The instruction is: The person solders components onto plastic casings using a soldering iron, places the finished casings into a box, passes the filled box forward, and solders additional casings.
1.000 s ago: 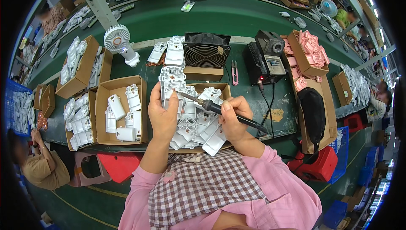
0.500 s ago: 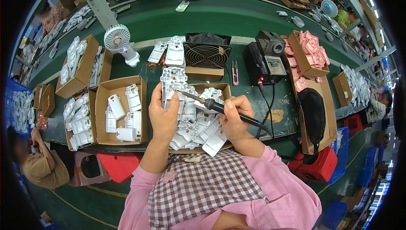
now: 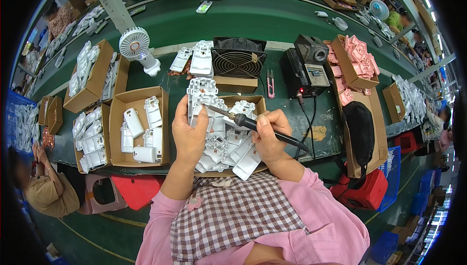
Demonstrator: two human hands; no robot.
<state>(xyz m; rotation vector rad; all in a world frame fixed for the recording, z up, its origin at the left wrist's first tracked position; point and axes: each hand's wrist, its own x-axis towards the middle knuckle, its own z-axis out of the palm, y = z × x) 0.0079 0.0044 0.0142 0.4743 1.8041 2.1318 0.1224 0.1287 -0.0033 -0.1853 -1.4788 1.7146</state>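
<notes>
The left hand (image 3: 190,136) holds a white plastic housing (image 3: 200,94) upright over the green counter (image 3: 160,24), thumb on one side and fingers curled round the other, so the part is clamped along its lower half. The housing's long axis runs nearly vertical in the picture, its notched top end pointing away from the person toward the black fan grille (image 3: 238,63).

The right hand (image 3: 268,137) is closed round a soldering iron (image 3: 253,125) in a pen-like grip — thumb on top, fingers wrapped beneath the black handle. The iron lies on a slant: its long axis runs from lower right to upper left, the metal tip pointing left and slightly up, meeting the housing at about mid-height. Its handle end and cord trail off to the lower right, toward the black soldering station (image 3: 307,65).

Both hands hover above an open cardboard box (image 3: 258,103) heaped with more white housings (image 3: 228,150). To the left, a second cardboard box (image 3: 116,119) holds several white parts lying flat — beyond it stands a small white desk fan (image 3: 137,48). Pink snips (image 3: 270,84) lie on the counter between grille and station.
</notes>
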